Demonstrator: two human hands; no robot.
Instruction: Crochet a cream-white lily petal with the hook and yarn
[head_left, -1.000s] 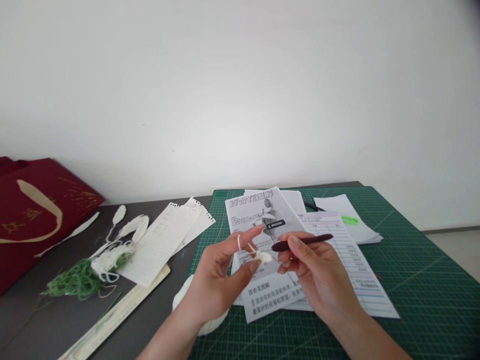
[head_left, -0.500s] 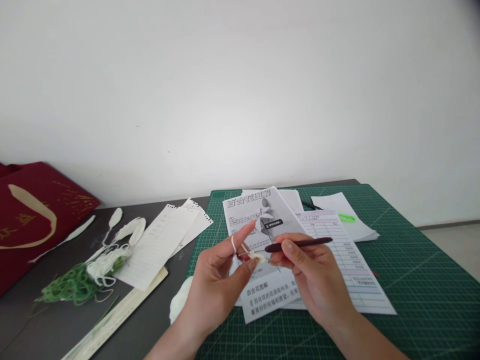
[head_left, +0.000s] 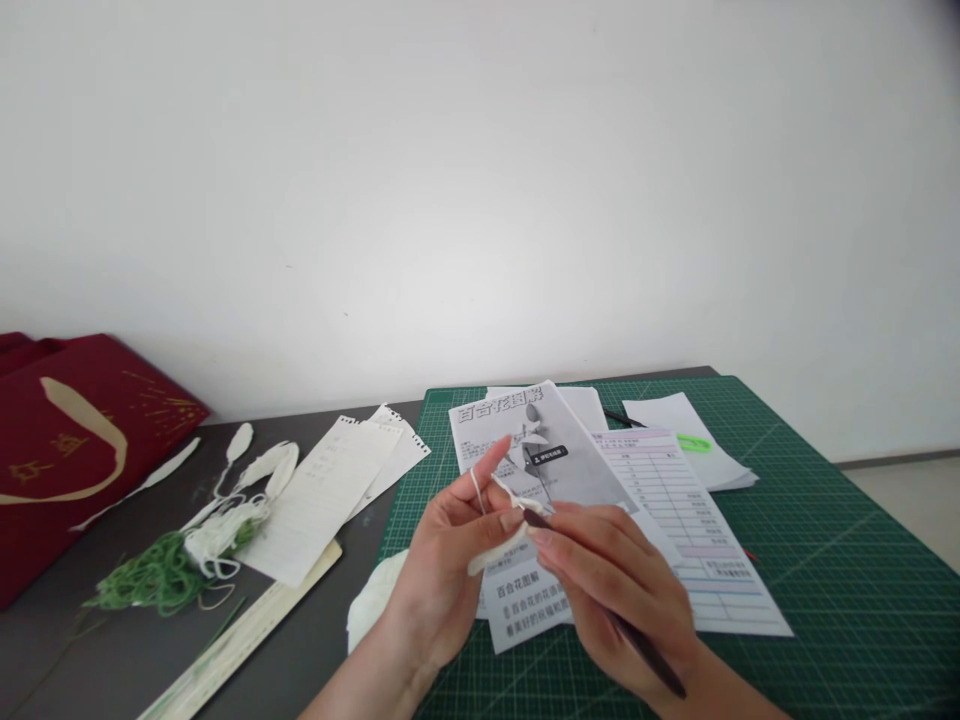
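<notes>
My left hand (head_left: 442, 545) pinches a small piece of white crochet work (head_left: 496, 553) between thumb and fingers. White yarn (head_left: 477, 490) wraps its raised index finger and runs down to the piece. In my right hand (head_left: 622, 590) is a crochet hook with a dark handle (head_left: 646, 655), the handle slanting down to the right under the palm. The hook end meets the crochet work by my left thumb; its very tip is hidden. Both hands are over a printed pattern sheet (head_left: 525, 600) with a flower picture.
A green cutting mat (head_left: 817, 520) bears a ruled form (head_left: 739, 605), blank papers (head_left: 667, 412) and a bright green clip (head_left: 694, 443). To the left lie green yarn (head_left: 150, 575), white crocheted petals (head_left: 266, 462), handwritten notes (head_left: 319, 500), a ruler-like strip (head_left: 255, 635) and a dark red bag (head_left: 142, 440).
My right hand has turned, so the hook's handle swings from nearly level to pointing down right. The white piece now shows below my left thumb. The view has shifted slightly.
</notes>
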